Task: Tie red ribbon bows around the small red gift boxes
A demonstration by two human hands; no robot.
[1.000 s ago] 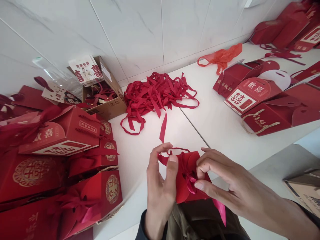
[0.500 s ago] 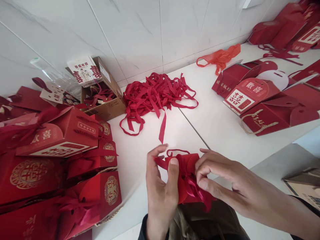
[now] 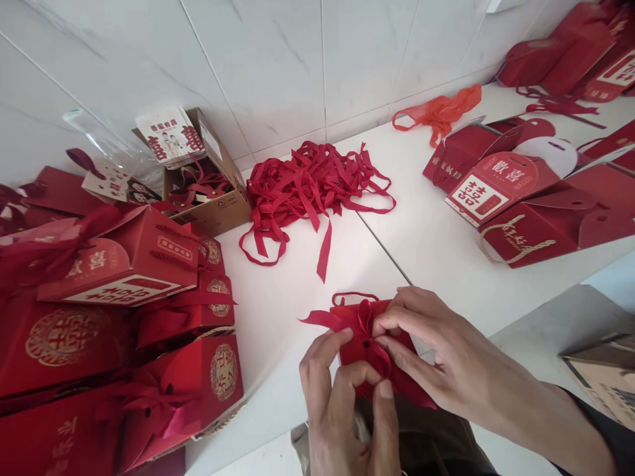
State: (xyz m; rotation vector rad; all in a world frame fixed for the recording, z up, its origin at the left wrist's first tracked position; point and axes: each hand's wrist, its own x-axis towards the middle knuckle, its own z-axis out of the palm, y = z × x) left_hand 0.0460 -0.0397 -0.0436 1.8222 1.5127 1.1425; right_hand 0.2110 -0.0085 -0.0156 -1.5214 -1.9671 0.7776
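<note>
A small red gift box (image 3: 353, 354) with a twisted red cord handle (image 3: 354, 295) is close in front of me, at the table's near edge. A red ribbon (image 3: 366, 318) is tied in a bow across its top, with one tail pointing left. My right hand (image 3: 426, 337) pinches the ribbon between thumb and index finger, close to the knot. The thumb and index finger of my left hand (image 3: 342, 403) close on the bow's lower loop, while its other fingers curl over the box's left side. The hands hide much of the box.
A tangled heap of red ribbon (image 3: 312, 182) lies by the wall. Several red gift boxes (image 3: 119, 264) are stacked on the left, beside an open cardboard carton (image 3: 218, 210). Flatter red boxes (image 3: 536, 231) and an orange-red plastic bag (image 3: 439, 114) are on the right.
My left hand has moved from the box's left edge down and onto the bow. My right hand has shifted slightly left and up to the knot, and the bow now has an upright loop.
</note>
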